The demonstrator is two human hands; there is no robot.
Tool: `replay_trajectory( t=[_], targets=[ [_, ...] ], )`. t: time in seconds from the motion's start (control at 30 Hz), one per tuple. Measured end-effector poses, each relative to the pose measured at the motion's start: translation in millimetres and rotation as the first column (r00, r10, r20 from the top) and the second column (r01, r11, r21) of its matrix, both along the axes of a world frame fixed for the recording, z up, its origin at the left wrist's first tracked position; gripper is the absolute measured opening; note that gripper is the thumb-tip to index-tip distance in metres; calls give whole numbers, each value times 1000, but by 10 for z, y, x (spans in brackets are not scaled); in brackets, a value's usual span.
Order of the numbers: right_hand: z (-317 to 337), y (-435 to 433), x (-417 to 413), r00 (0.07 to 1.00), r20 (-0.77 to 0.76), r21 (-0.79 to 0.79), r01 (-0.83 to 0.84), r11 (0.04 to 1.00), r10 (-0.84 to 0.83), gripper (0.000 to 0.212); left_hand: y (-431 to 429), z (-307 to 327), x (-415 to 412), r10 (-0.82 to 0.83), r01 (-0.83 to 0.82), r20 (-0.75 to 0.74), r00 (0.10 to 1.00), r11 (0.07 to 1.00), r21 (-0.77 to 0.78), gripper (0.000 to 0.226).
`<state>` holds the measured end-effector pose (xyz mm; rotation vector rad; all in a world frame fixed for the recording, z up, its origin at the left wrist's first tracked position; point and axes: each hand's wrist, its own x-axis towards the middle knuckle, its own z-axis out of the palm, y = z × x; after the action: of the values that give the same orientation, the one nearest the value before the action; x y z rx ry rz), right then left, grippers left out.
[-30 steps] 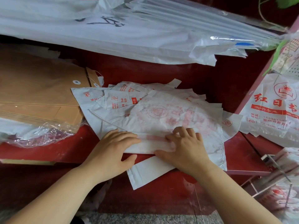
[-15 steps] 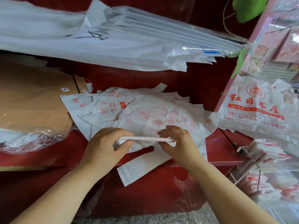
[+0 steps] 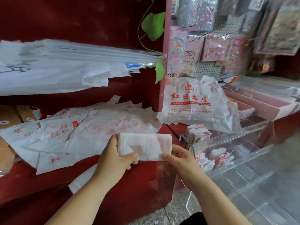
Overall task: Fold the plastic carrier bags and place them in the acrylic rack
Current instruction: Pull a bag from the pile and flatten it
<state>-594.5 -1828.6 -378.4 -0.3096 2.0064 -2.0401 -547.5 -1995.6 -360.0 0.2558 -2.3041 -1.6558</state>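
Both hands are holding a folded carrier bag (image 3: 146, 144) up in front of the right end of a pile of flat bags (image 3: 78, 137). The left hand (image 3: 116, 157) is gripping its left end with the thumb lying on the near face, while the right hand (image 3: 179, 160) is pinching the lower right corner between thumb and fingers. The bag is showing as a neat white rectangle with faint red print, and the pile behind it is spreading across the red counter (image 3: 138, 184). Just to the right, the clear acrylic rack (image 3: 243, 144) is standing with other folded bags (image 3: 198, 135) packed upright in its near compartments. Behind the rack an unfolded bag (image 3: 193, 101) with red lettering is lying crumpled. Brown envelopes (image 3: 8, 118) are sitting at the far left, and a stack of white sheets (image 3: 56, 69) is jutting out above.
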Motion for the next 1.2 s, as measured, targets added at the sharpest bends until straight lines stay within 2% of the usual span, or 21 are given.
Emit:
replay_trajectory(
  t=[0.13,0.23,0.3,0.4,0.47,0.57,0.63,0.8,0.9,0.97,1.07,1.17,1.2],
  targets=[
    [-162,503,-2,993,48,-9,109,994,-109,15,410,43,-203,-105,111,75,992,990,-91,38],
    [-265,904,-32,983,4,76,181,981,-182,15,767,45,-356,-166,181,105,980,972,-148,28],
    [-307,1198,-126,961,-97,169,272,947,-258,10,973,42,-472,-174,191,111,978,967,-170,24],
    [-395,1648,-395,888,-330,412,442,797,-322,18,1230,20,-636,-168,183,87,982,960,-213,24],
    [-457,1853,-623,860,-448,564,485,669,-246,19,1362,-5,-721,-160,170,61,985,958,-233,26],
    [-507,1941,-924,836,-547,694,481,535,-42,28,1473,-65,-816,-136,143,43,990,954,-264,26],
    [-519,1916,-1051,847,-528,770,448,455,59,35,1500,-108,-858,-125,132,42,991,954,-268,24],
    [-583,1882,-1186,902,-400,891,341,299,163,37,1527,-196,-938,-97,96,12,995,949,-302,26],
    [-622,1911,-1188,927,-346,909,294,294,142,36,1585,-242,-977,-100,94,-4,995,942,-321,22],
    [-653,1946,-1163,933,-338,902,284,326,123,33,1662,-243,-987,-111,97,-20,994,930,-356,16],
    [-692,2019,-1093,934,-339,862,262,434,109,34,1807,-255,-1067,-116,81,-56,992,899,-431,6],
    [-715,2074,-1025,927,-360,823,262,504,105,35,1942,-291,-1185,-112,70,-43,993,829,-555,1],
    [-715,2083,-1007,928,-362,811,265,522,91,34,1975,-321,-1217,-96,62,-24,995,796,-602,8]
  ],
)
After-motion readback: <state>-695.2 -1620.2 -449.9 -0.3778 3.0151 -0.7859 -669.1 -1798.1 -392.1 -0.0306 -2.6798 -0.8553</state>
